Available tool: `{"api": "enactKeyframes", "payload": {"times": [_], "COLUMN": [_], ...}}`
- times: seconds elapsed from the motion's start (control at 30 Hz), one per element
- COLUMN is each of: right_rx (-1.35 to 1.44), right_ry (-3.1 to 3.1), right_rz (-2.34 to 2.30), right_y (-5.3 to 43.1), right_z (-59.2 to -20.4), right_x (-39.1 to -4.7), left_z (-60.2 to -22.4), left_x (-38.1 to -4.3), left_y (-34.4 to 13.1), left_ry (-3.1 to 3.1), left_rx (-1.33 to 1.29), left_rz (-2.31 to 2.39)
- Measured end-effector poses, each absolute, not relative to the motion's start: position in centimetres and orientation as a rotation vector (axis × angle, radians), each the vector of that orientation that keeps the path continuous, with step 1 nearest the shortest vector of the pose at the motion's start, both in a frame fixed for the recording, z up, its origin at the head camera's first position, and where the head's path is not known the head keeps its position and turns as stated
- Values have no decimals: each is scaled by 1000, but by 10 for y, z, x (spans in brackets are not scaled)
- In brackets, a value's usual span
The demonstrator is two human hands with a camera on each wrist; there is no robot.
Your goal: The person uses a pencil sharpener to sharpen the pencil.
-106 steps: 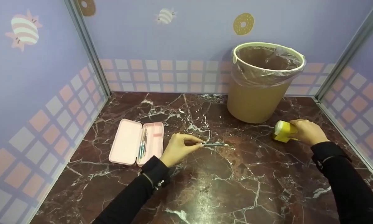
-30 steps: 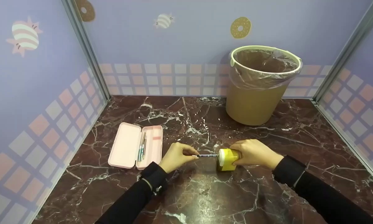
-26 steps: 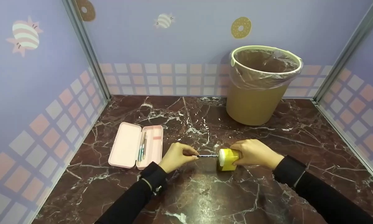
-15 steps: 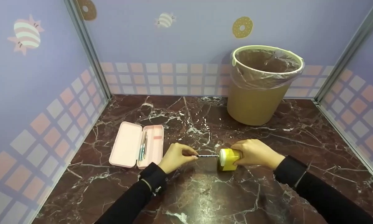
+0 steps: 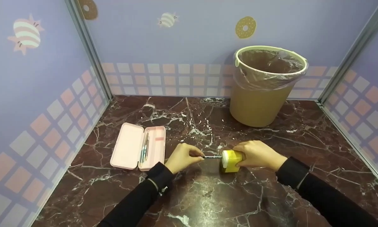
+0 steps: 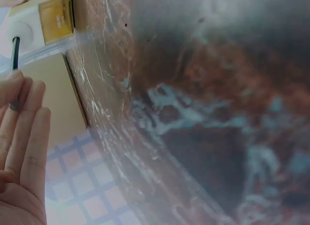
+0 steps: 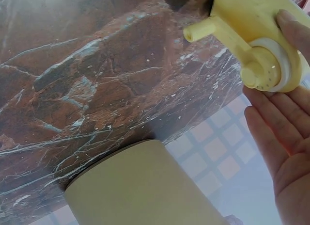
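My left hand [image 5: 183, 158] pinches a slim dark pencil [image 5: 213, 157] between thumb and fingertips, level above the marble-patterned table. The pencil's far end is inside the white front of a yellow pencil sharpener [image 5: 232, 161], its tip hidden there. In the left wrist view the pencil [image 6: 15, 54] enters the round hole of the sharpener [image 6: 54, 19]. My right hand [image 5: 259, 154] grips the sharpener from the right, thumb on the near side. The right wrist view shows a crank handle [image 7: 201, 30] on the sharpener's back, with the fingers of the right hand [image 7: 286, 123] beneath.
An open pink pencil case [image 5: 154, 148] with several slim pencils or brushes lies left of my hands. A beige bin [image 5: 255, 107] with a clear liner stands at the back right. Small white crumbs [image 5: 208, 126] dot the table. Patterned walls enclose the back and sides.
The right hand has brought the sharpener left from the table's right side onto the pencil's end. Within the last half second the left hand shifted slightly right, and less pencil shows.
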State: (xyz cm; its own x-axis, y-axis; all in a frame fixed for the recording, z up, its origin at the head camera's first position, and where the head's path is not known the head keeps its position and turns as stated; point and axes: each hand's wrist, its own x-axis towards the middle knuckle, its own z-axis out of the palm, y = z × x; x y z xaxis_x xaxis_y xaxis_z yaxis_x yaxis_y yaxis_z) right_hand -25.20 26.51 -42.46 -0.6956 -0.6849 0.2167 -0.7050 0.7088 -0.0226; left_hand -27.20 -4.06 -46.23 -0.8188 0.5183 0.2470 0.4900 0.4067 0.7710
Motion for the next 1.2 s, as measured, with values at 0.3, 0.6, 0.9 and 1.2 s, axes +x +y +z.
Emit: {"api": "enactKeyframes", "payload": {"times": [0.3,0.6,0.9,1.2], "right_rx": [1112,1094,1095,1094], "right_ry": [-2726,-2754,-2761,-2767], "right_rz": [155,189,205,209], "right_y": [265,263,263,263], "right_z": [-424,-424,-425,-424], "right_x": [-254,-253,-252,-252], "left_z": [-459,-459,-461,-461], "left_x": [-274,-273,-274,-279], "left_y": [-38,-38,-39,-38], "left_ry": [2627,2607,2570,2562], "left_rx": [924,936,880,920], "left_rz": [1378,1394,1418,1417]}}
